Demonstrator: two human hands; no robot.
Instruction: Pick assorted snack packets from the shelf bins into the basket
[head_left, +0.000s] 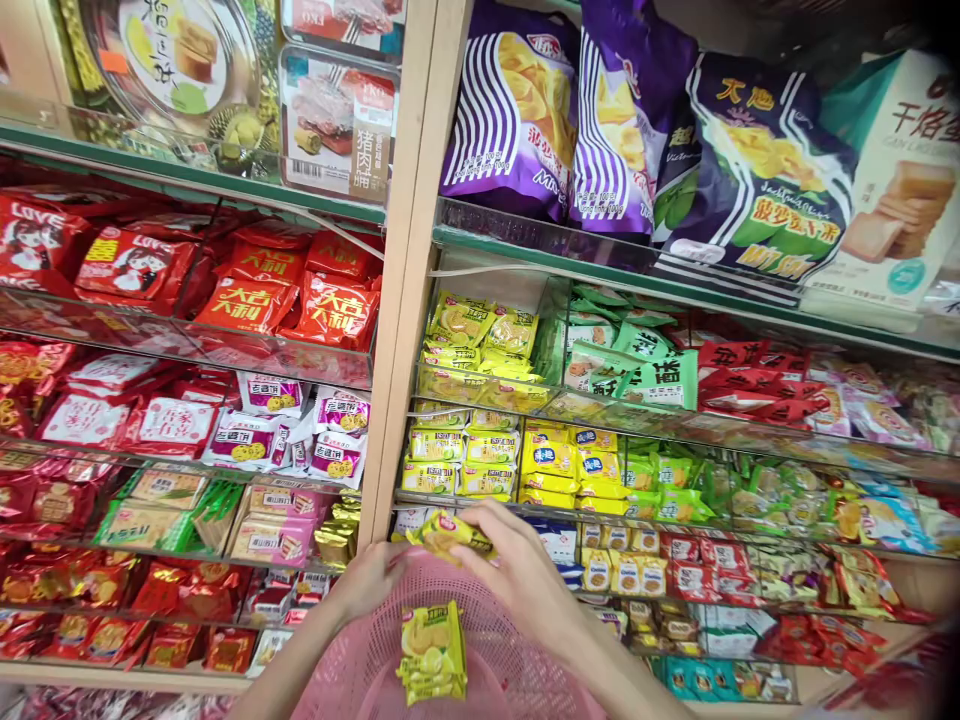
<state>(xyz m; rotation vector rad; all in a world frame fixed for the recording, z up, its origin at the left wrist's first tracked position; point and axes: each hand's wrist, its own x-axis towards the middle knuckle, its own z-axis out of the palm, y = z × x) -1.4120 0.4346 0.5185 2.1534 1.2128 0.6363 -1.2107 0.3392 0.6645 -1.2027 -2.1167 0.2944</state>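
A pink perforated plastic basket is in front of me at the bottom centre. My left hand grips its far left rim with fingers closed; part of the grip is hidden. Above the far rim, my right hand holds a yellow snack packet between thumb and fingers. Inside the basket lie stacked yellow snack packets of similar look. Just beyond my hands, a shelf bin holds yellow wafer-like packets, and more yellow packets sit one tier higher.
A wooden upright post divides the shelving. Clear plastic fronts edge the tiers. Red packets fill bins at left, green packets at right. Large purple chip bags stand on the upper right shelf, boxed snacks on the upper left.
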